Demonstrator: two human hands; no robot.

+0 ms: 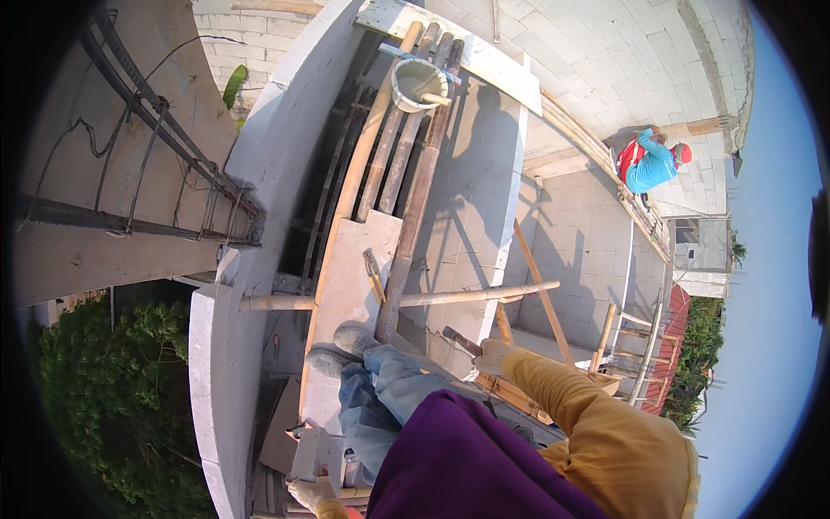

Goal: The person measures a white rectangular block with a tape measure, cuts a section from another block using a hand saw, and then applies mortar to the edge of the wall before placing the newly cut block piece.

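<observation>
My right hand (494, 356), in a pale work glove, is closed on a short tool with a flat dark blade (462, 340); its exact kind is unclear. At the lower left my gloved left hand (313, 493) grips the lower edge of a grey box-shaped piece (316, 454), whose kind I cannot make out. My feet, in grey footwear (353, 339), stand on a board (350, 259). Pincers with orange handles (374, 277) lie on that board just ahead of my feet.
Bamboo poles (398, 164) run forward, carrying a mortar bucket (418, 85) with a stick in it. A pale block wall (290, 95) rises at left, with bare rebar (156, 130) beyond. A co-worker in blue (650, 164) is on bamboo scaffolding at right. Deep drops flank the board.
</observation>
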